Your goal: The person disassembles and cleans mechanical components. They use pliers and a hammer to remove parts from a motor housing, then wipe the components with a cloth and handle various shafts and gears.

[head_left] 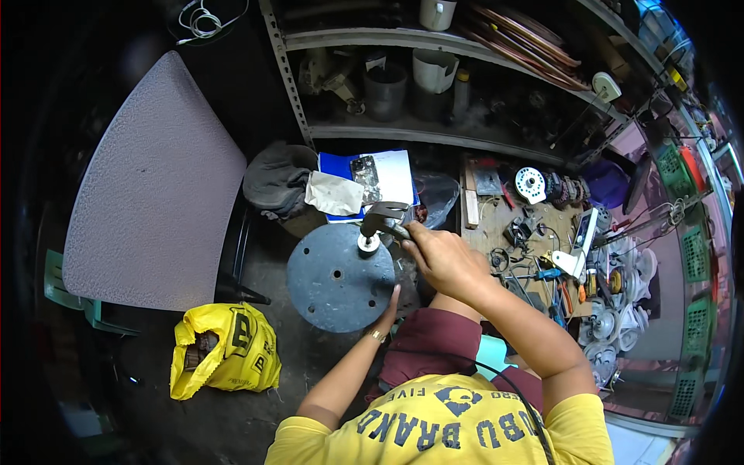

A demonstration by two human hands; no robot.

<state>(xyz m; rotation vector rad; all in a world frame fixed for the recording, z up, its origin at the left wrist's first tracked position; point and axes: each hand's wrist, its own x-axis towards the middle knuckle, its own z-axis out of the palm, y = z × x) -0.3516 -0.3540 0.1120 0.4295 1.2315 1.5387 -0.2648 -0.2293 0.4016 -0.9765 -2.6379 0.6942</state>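
Note:
My right hand point(446, 260) is closed round the handle of a claw hammer point(385, 217). The hammer's head is over a small white round part point(368, 246) near the far right edge of a round grey plate point(329, 291); whether they touch I cannot tell. Several holes pierce the plate, one of them in its middle. At the plate's near right rim my left hand point(385, 316) grips the edge, its other fingers hidden. Past the plate, a blue-covered open notebook point(397, 174) lies under a crumpled paper point(334, 194) and a dark-stained flat piece point(364, 180).
A yellow plastic bag point(232, 349) is on the floor at left, near a pale board-like panel point(155, 186). On the right, a low workbench point(484, 221) carries pliers, screwdrivers and motor parts. Metal shelves point(434, 138) hold cans and coiled tubing point(527, 46).

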